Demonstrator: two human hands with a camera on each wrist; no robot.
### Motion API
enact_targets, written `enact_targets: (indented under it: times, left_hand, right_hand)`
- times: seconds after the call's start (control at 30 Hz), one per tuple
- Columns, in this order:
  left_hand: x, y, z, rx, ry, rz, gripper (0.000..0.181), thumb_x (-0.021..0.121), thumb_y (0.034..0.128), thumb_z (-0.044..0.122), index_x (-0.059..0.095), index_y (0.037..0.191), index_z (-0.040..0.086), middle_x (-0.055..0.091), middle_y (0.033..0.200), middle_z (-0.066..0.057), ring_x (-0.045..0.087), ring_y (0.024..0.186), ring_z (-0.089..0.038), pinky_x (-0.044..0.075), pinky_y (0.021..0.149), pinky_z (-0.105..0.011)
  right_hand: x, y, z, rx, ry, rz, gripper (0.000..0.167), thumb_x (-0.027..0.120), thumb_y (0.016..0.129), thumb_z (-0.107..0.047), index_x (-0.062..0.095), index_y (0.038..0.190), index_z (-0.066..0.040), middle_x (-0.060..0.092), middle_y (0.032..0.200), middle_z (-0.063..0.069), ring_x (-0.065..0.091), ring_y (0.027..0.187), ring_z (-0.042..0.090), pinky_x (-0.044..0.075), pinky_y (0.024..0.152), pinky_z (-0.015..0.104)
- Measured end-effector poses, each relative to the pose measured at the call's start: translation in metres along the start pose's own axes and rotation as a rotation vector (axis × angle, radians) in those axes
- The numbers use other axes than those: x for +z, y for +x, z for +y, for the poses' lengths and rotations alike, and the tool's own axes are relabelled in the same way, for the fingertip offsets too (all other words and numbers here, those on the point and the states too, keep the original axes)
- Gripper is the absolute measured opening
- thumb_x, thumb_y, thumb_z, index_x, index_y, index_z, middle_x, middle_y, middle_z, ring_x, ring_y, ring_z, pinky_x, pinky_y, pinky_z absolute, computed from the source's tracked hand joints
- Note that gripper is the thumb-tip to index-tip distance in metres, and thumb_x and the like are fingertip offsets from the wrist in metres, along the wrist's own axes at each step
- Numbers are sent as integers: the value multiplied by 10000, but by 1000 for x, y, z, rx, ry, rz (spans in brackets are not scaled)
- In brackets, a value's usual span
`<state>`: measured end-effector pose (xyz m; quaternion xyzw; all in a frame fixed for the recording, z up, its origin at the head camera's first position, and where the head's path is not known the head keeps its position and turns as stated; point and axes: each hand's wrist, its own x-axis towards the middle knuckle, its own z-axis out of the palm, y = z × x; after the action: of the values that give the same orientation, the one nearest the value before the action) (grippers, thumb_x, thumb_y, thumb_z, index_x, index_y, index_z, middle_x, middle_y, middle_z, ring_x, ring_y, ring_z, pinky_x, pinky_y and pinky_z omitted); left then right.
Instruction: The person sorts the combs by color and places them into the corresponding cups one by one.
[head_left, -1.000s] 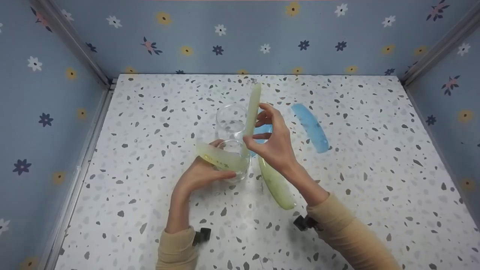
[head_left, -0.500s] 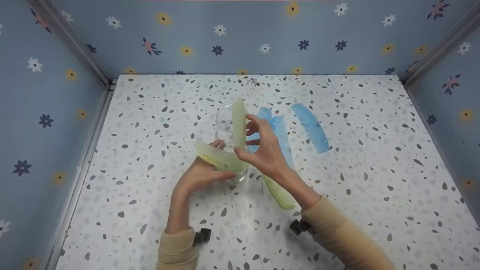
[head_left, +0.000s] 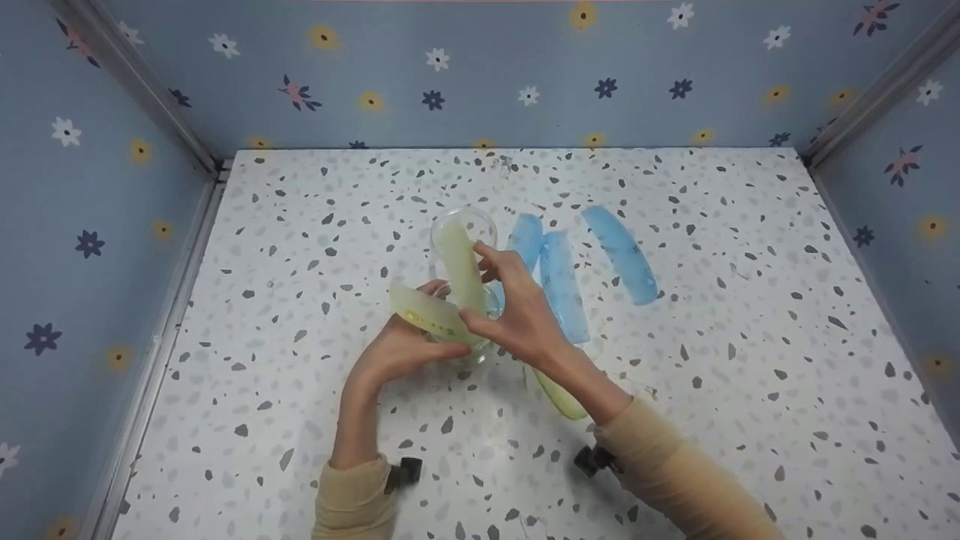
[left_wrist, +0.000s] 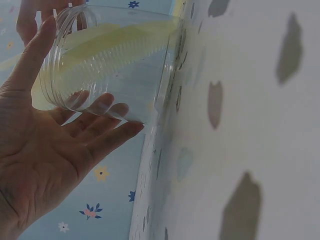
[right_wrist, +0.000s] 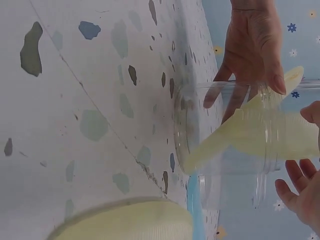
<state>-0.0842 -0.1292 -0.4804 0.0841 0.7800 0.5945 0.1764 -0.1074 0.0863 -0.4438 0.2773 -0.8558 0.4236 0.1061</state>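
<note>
My left hand (head_left: 397,352) holds a clear jar (left_wrist: 140,95), thumb on one side and fingers on the other; the jar stands upright on the table. A translucent yellow-green comb (head_left: 424,309) leans inside it, its end sticking out over the rim toward the left. Between thumb and fingers, my right hand (head_left: 521,311) pinches a second yellow-green comb (head_left: 459,255), whose lower part is inside the jar mouth. In the right wrist view, the two combs cross within the jar. A third yellow-green comb (head_left: 561,396) lies on the table, partly hidden under my right forearm.
Behind the held jar stands another clear jar (head_left: 484,219). Three blue combs lie to the right: one blue comb (head_left: 526,238) near that jar, a middle blue comb (head_left: 564,292), and a farther blue comb (head_left: 621,256). Flowered walls (head_left: 480,75) enclose the speckled table (head_left: 750,300).
My right hand has moved left and toward me, bringing its comb from above down into the jar mouth and tilting it leftward. My left hand and the jar have stayed in place.
</note>
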Motion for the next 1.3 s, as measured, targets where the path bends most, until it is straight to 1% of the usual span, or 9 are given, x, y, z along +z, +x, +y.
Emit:
enact_targets:
  times: [0.17, 0.23, 0.27, 0.37, 0.47, 0.7, 0.8, 1.07, 1.3]
  left_hand:
    - [-1, 0, 0, -14, 1, -1, 1096, 923, 752, 349, 265, 1617, 206, 363, 1664, -95, 322, 1565, -280, 349, 1257, -479]
    - [-1, 0, 0, -7, -3, -5, 1091, 921, 757, 339, 263, 1619, 215, 398, 1644, -80, 349, 1550, -283, 354, 1252, -482]
    - [-1, 0, 0, 3, -2, -6, 1071, 919, 759, 336, 281, 1612, 223, 439, 1615, -67, 392, 1525, -280, 368, 1241, -481]
    - [-1, 1, -1, 52, 19, -6, 1002, 918, 762, 321, 334, 1573, 252, 529, 1511, -7, 489, 1434, -237, 388, 1220, -465]
    - [-1, 1, -1, 83, 54, 1, 954, 921, 755, 326, 372, 1532, 258, 567, 1432, 23, 526, 1364, -195, 384, 1215, -454]
    - [-1, 0, 0, 69, 85, 15, 941, 925, 745, 362, 393, 1510, 234, 568, 1440, 19, 506, 1396, -197, 359, 1238, -457]
    - [0, 0, 0, 67, 82, 14, 955, 925, 744, 369, 383, 1520, 239, 566, 1449, 21, 501, 1406, -198, 350, 1244, -461]
    - [0, -1, 0, 46, 52, 13, 941, 922, 754, 358, 380, 1517, 261, 567, 1429, 24, 506, 1386, -193, 347, 1238, -466]
    - [0, -2, 0, 42, 44, 15, 928, 924, 753, 360, 389, 1504, 256, 571, 1417, 18, 506, 1378, -198, 344, 1234, -477]
  right_hand:
    - [3, -3, 1, 6, -4, -24, 776, 804, 854, -230, 437, 1525, -104, 579, 1311, 78, 630, 1132, 236, 583, 950, 349]
    - [4, -4, 1, 13, 0, -37, 780, 809, 855, -233, 437, 1528, -101, 576, 1320, 84, 622, 1137, 237, 587, 951, 382]
    - [4, -5, 2, 16, -1, -41, 783, 813, 855, -238, 438, 1528, -100, 578, 1314, 84, 619, 1139, 228, 588, 954, 386]
    - [5, -6, 3, 14, 2, -37, 779, 821, 852, -232, 449, 1522, -96, 591, 1292, 95, 617, 1145, 236, 587, 956, 424]
    - [5, -7, 3, 4, -10, -26, 760, 817, 858, -232, 460, 1515, -99, 603, 1281, 90, 613, 1154, 216, 577, 966, 396]
    - [2, -10, 7, -3, -34, -6, 708, 793, 881, -210, 476, 1506, -112, 598, 1311, 108, 622, 1166, 211, 574, 973, 356]
    - [-2, -12, 8, 22, -31, -12, 688, 783, 893, -210, 477, 1500, -100, 589, 1341, 121, 633, 1169, 246, 577, 980, 367]
    - [-11, -17, 6, 177, -49, -63, 693, 758, 922, -325, 451, 1518, -145, 552, 1426, 63, 620, 1223, 307, 576, 989, 391]
    - [-15, -24, 9, 221, -78, -73, 685, 731, 947, -404, 449, 1523, -164, 553, 1436, 48, 633, 1214, 275, 588, 958, 412]
